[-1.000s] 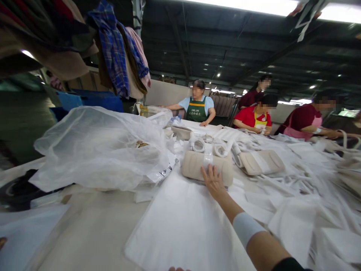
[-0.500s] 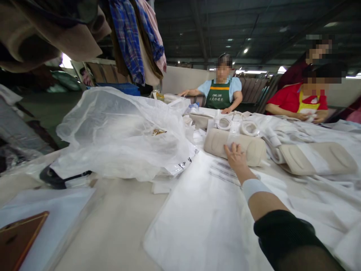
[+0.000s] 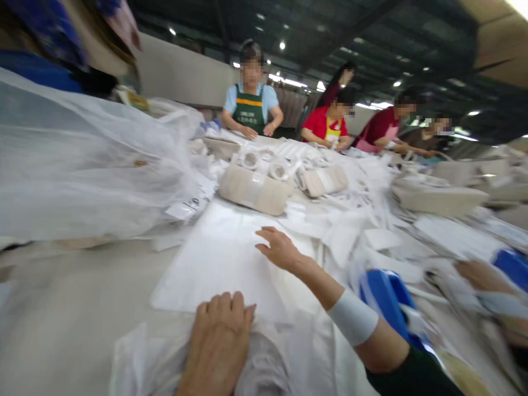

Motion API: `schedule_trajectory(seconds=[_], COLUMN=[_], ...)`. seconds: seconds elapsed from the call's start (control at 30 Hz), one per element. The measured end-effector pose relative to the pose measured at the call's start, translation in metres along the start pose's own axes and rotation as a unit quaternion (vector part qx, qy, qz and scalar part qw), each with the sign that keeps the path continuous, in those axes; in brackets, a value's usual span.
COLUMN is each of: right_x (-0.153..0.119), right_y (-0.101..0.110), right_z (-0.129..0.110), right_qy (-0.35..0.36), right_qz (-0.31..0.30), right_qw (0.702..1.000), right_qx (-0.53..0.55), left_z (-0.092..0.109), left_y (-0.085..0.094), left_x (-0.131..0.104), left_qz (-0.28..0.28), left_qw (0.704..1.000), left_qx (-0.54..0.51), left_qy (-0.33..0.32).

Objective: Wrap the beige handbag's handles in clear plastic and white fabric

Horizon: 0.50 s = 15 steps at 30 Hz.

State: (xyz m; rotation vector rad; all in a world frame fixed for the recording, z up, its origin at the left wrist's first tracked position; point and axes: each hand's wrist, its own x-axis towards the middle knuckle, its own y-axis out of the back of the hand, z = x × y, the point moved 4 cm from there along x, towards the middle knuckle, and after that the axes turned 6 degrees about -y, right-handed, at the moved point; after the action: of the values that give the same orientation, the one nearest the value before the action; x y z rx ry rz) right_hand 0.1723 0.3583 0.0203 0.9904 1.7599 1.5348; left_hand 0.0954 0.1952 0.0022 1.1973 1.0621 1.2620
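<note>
My left hand (image 3: 220,341), at the bottom centre, has its fingers close together and bent over a translucent white bundle (image 3: 264,363); the fingertips are partly hidden. Above and to the right, my right hand (image 3: 280,250) hovers over a flat white sheet (image 3: 223,258), fingers apart, holding nothing. Beyond it lies a beige padded bundle (image 3: 253,190) with a white band round its middle, apart from both hands. A similar banded beige bundle (image 3: 324,180) sits farther right.
A large translucent plastic bag (image 3: 82,170) fills the left side. White and beige pieces cover the table's right part, with a blue container (image 3: 385,302) among them. Another person's forearm (image 3: 503,302) is at the right edge. Several people stand or sit across the table.
The view has swung right. My right hand has left the beige padded bundle and drawn back over the white sheet. My left hand has come into view on the white bundle.
</note>
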Motion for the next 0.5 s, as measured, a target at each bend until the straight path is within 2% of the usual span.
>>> schedule_trajectory(seconds=[0.07, 0.1, 0.17, 0.2, 0.27, 0.33, 0.37, 0.4, 0.47, 0.5], right_x=[-0.064, -0.098, -0.17, -0.205, -0.27, -0.323, -0.343, -0.359, -0.382, -0.391], right_y=[0.015, 0.025, 0.052, 0.062, 0.073, 0.067, 0.059, 0.047, 0.019, 0.005], right_z=[-0.008, -0.01, -0.009, -0.001, 0.031, 0.079, 0.105, 0.13, 0.176, 0.194], right_qy=[0.001, 0.001, 0.003, -0.019, -0.116, -0.251, -0.307, -0.35, -0.407, -0.414], right_qz=[0.008, 0.033, 0.161, 0.222, 0.32, 0.388, 0.401, 0.385, 0.312, 0.266], right_qw=[1.0, 0.999, 0.981, 0.967, 0.933, 0.885, 0.863, 0.852, 0.848, 0.857], right_qx=[0.025, 0.042, 0.113, 0.126, 0.115, 0.051, 0.004, -0.056, -0.135, -0.154], left_z=[0.0, 0.0, 0.001, 0.001, 0.002, 0.002, 0.001, 0.0, 0.0, 0.0], left_y=[0.006, 0.006, 0.006, 0.007, 0.009, 0.011, 0.012, 0.013, 0.014, 0.014], left_x=[0.002, 0.003, 0.004, 0.003, 0.002, 0.001, 0.001, 0.001, 0.001, 0.0], left_qz=[-0.029, -0.049, -0.081, -0.091, -0.092, -0.086, -0.084, -0.084, -0.083, -0.076], left_qw=[0.999, 0.998, 0.994, 0.992, 0.989, 0.989, 0.99, 0.991, 0.993, 0.994], left_qx=[0.027, 0.04, 0.065, 0.073, 0.084, 0.085, 0.079, 0.071, 0.054, 0.044], left_qy=[-0.017, -0.026, -0.044, -0.055, -0.073, -0.081, -0.079, -0.075, -0.065, -0.058])
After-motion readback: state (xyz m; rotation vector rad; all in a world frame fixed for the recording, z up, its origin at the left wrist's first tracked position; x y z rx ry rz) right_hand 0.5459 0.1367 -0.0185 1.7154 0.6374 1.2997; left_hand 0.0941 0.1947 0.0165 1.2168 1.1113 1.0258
